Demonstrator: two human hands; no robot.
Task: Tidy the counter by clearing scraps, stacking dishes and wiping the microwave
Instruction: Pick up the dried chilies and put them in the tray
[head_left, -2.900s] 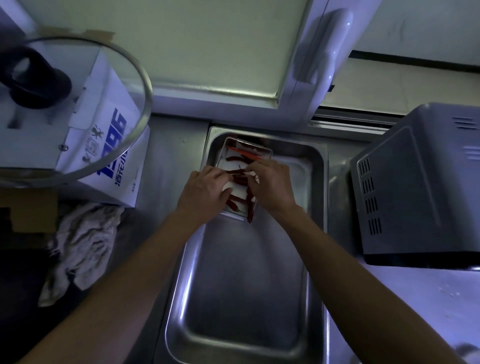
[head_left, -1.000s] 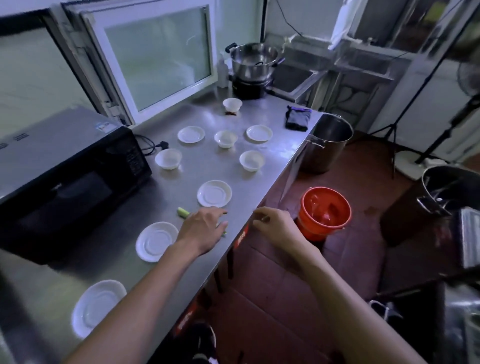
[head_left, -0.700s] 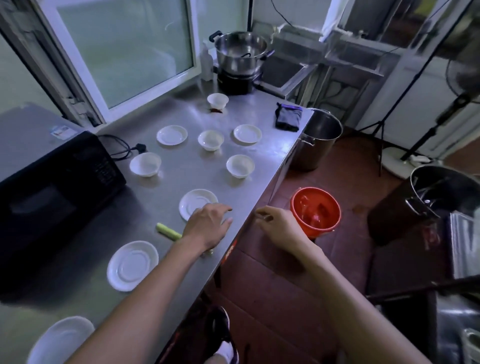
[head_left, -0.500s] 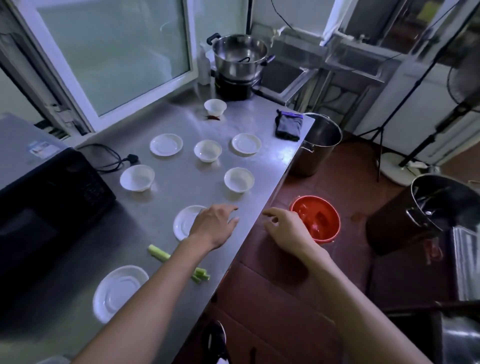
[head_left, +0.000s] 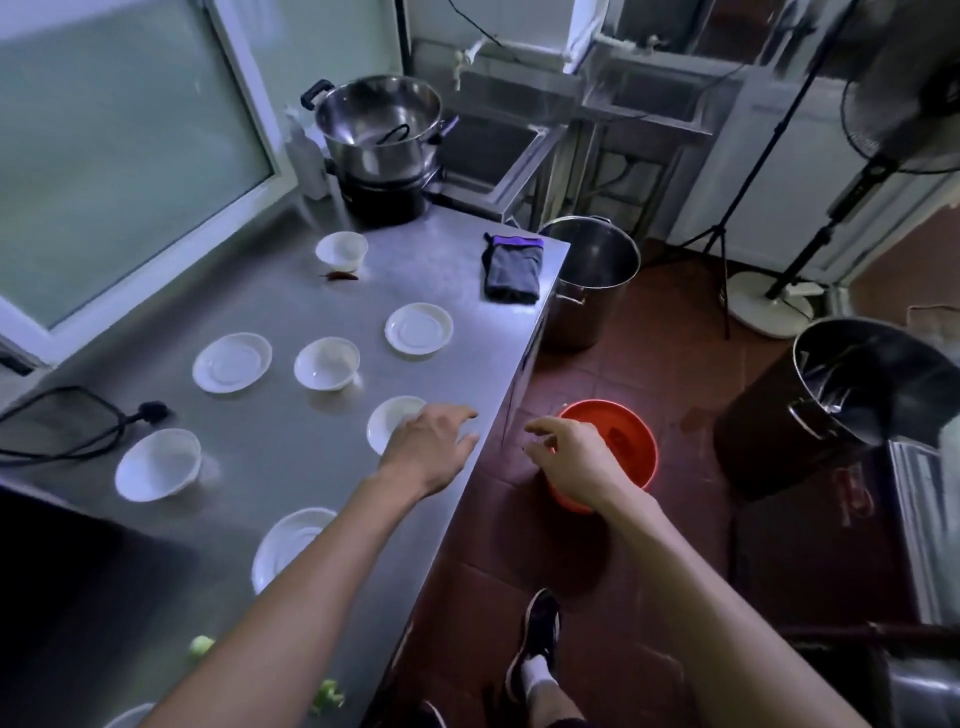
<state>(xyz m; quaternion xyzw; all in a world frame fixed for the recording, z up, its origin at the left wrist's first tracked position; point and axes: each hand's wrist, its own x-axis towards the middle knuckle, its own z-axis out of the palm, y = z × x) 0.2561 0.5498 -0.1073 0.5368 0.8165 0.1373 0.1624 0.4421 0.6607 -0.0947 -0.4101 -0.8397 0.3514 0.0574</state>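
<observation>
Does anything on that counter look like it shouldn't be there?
A red chili lies loose on the steel beside the far bowl, and green vegetable scraps sit near the counter's front edge.

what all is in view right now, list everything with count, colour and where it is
bowls: four, white, spread on the counter; the left hand partly covers one
saucers: three, white, on the counter; a fourth white rim shows at the bottom edge
counter: one, steel, left half
chilli: one, red, by the far bowl
green scraps: two bits, near end of the counter
cloth: one, dark, far corner
pot: one, steel, on a black burner
stockpot: one, steel, on the floor
bucket: one, red, on the floor
cable: one, black, counter left
left hand: open, over the counter edge
right hand: over the bucket, fingers curled
</observation>
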